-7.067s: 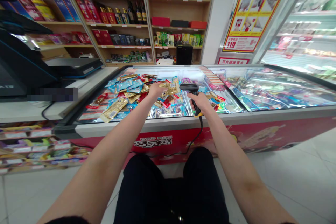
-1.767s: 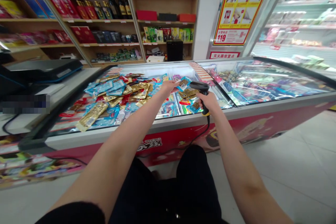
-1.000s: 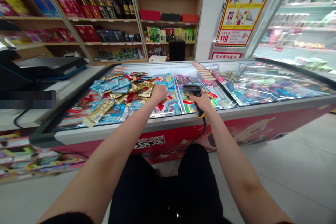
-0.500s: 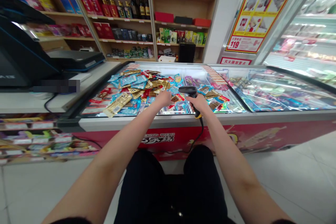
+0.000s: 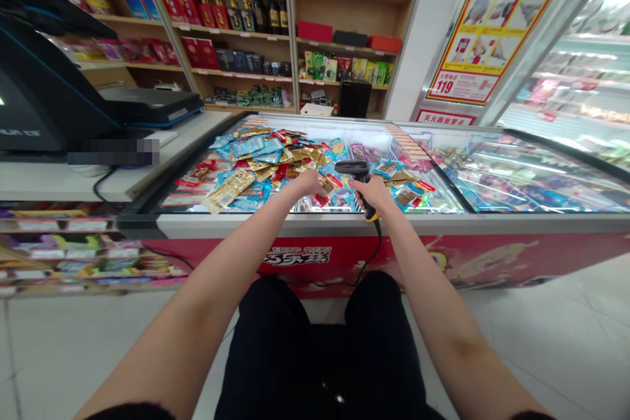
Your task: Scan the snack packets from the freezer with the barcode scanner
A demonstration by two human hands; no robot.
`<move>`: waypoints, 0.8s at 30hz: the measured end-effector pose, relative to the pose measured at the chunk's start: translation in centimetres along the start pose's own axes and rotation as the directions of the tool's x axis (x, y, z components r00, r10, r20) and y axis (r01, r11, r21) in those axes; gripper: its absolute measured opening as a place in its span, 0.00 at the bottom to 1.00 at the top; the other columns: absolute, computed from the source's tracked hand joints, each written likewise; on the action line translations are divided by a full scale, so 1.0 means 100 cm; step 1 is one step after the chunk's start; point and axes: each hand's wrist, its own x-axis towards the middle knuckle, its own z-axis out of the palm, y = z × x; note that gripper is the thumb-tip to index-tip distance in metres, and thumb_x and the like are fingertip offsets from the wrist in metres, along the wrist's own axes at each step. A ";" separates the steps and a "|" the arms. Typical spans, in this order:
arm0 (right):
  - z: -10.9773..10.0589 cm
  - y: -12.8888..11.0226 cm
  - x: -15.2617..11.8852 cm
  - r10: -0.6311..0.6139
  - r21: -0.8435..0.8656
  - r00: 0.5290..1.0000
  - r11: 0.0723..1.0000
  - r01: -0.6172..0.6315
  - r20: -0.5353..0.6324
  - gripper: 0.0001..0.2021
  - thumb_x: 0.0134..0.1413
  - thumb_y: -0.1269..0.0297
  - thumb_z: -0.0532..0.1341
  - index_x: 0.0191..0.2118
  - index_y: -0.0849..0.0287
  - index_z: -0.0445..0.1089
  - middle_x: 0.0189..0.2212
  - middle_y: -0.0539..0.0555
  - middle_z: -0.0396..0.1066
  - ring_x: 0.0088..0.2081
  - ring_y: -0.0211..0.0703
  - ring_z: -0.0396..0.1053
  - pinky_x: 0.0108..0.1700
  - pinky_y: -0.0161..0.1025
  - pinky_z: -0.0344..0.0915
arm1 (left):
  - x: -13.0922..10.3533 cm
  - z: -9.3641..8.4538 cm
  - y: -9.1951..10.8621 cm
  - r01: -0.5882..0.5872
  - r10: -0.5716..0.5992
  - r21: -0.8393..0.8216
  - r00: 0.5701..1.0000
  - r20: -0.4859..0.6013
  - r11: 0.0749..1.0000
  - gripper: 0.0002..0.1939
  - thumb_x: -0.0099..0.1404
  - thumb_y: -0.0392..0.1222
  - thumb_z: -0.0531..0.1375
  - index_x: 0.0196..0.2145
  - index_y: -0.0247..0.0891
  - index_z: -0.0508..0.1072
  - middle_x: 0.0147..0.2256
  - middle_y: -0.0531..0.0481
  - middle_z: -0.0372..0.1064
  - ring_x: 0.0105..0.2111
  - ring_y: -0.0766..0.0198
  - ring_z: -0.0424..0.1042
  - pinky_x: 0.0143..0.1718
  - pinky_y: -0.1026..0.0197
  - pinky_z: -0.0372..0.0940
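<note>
Right hand [image 5: 377, 192] clasps a scanner [image 5: 353, 167]; left hand [image 5: 308, 182] touches a packet [image 5: 329, 185], pinch unclear; big pile [image 5: 270, 152] left, small group [image 5: 406, 194] right.

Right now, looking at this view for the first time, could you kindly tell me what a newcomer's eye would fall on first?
Probably the loose heap of gold, blue and red packets on the left part of the chest freezer. Next comes the black scanner, held in the right grip just right of the view's middle. The red-and-yellow poster at upper right also stands out.
</note>
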 end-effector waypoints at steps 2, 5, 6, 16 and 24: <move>0.000 0.000 0.000 0.002 -0.002 1.000 1.000 -0.002 -0.009 0.12 0.55 0.65 0.66 0.26 0.56 0.62 0.14 0.45 0.62 0.13 0.34 0.59 0.15 0.32 0.59 | 0.002 -0.002 -0.003 -0.005 0.006 -0.030 0.999 0.032 1.000 0.14 0.39 0.41 0.74 0.20 0.40 0.72 0.26 0.49 0.74 0.40 0.50 0.77 0.40 0.62 0.66; 0.002 -0.002 0.001 0.012 0.009 1.000 1.000 -0.012 -0.014 0.12 0.55 0.65 0.65 0.26 0.56 0.62 0.14 0.45 0.63 0.13 0.34 0.59 0.14 0.32 0.59 | 0.004 -0.005 -0.008 0.013 -0.008 -0.127 0.999 0.042 0.992 0.11 0.43 0.42 0.72 0.20 0.39 0.73 0.23 0.52 0.71 0.36 0.54 0.75 0.36 0.62 0.65; 0.002 -0.003 0.001 0.016 0.017 1.000 1.000 -0.016 -0.014 0.12 0.55 0.65 0.66 0.26 0.56 0.62 0.14 0.45 0.63 0.13 0.34 0.59 0.14 0.32 0.59 | 0.005 -0.006 -0.010 0.025 -0.022 -0.175 1.000 0.021 0.984 0.10 0.44 0.43 0.71 0.22 0.39 0.74 0.23 0.53 0.70 0.34 0.56 0.74 0.34 0.62 0.64; 0.009 -0.017 -0.002 0.032 0.093 0.999 0.995 -0.032 -0.007 0.13 0.56 0.68 0.64 0.23 0.57 0.62 0.12 0.45 0.62 0.11 0.33 0.58 0.13 0.31 0.56 | 0.017 -0.010 -0.024 -0.052 -0.071 -0.371 0.948 -0.311 0.927 0.10 0.48 0.42 0.70 0.28 0.36 0.77 0.28 0.51 0.74 0.33 0.59 0.73 0.36 0.61 0.65; 0.010 -0.025 -0.005 0.025 0.114 1.000 0.993 -0.023 -0.013 0.17 0.57 0.68 0.63 0.18 0.58 0.61 0.12 0.46 0.61 0.12 0.32 0.57 0.14 0.31 0.57 | 0.020 -0.005 -0.026 -0.077 -0.056 -0.331 0.926 -0.374 0.940 0.09 0.52 0.44 0.68 0.27 0.37 0.75 0.28 0.50 0.73 0.32 0.60 0.71 0.34 0.62 0.61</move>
